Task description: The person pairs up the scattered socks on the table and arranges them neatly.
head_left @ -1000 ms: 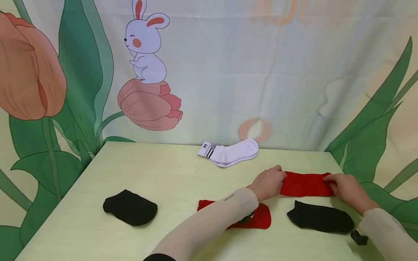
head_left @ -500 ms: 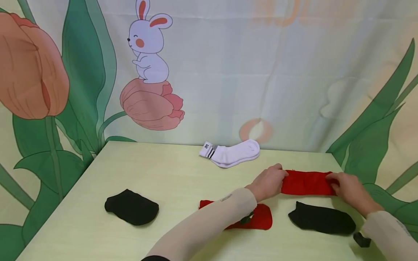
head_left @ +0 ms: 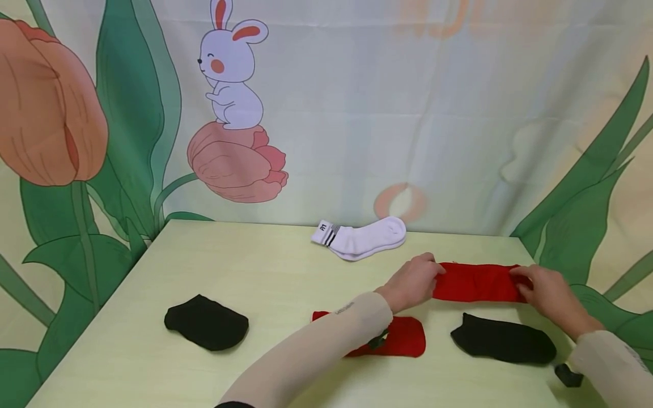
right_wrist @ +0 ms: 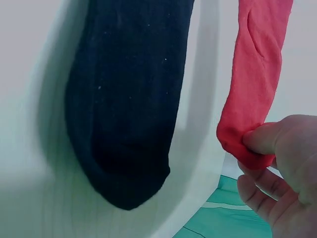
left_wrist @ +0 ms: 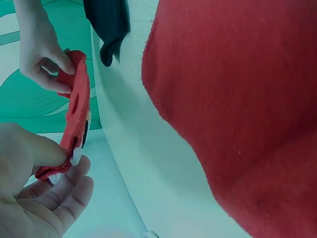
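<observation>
A red sock (head_left: 474, 282) is stretched sideways between both hands near the table's right back. My left hand (head_left: 413, 281) pinches its left end, thumb on one side and fingers on the other, as the left wrist view shows. At the opposite end, my right hand (head_left: 553, 292) pinches the toe (right_wrist: 247, 148). In both wrist views the sock seems raised off the table. A second red sock (head_left: 408, 337) lies flat below my left forearm, which covers part of it. Just in front of the held sock lies a black sock (head_left: 505, 339), fully in sight.
Another black sock (head_left: 206, 323) lies on the left part of the pale table (head_left: 245, 266). A pair of white socks (head_left: 362, 238) with dark stripes lies at the back edge. Behind the table hangs a printed curtain (head_left: 331, 113) with a rabbit and tulips.
Both hands keep their pinch on the red sock. The sock and left hand have shifted slightly toward the back, and the left hand a little leftward in the last half second. The other socks stay put.
</observation>
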{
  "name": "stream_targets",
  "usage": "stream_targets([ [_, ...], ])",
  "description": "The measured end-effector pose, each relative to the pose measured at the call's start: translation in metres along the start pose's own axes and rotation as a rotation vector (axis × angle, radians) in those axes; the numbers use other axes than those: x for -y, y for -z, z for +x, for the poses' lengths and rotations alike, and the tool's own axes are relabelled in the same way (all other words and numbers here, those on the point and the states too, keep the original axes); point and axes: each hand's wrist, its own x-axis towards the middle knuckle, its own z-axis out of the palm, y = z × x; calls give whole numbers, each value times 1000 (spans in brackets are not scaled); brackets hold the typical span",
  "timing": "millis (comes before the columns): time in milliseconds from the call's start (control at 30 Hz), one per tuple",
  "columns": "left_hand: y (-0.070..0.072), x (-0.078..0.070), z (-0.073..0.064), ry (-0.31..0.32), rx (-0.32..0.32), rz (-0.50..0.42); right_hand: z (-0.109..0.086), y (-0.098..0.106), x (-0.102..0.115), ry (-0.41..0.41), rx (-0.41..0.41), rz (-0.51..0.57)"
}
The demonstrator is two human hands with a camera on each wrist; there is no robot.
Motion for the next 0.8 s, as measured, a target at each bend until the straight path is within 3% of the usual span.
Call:
stream_targets([
  [367,7,7,-9,-63,-25,-5,0,1,5,49,-42,-4],
  [800,17,15,-22,-33,-20,-48,1,4,16,74,-33,-6],
])
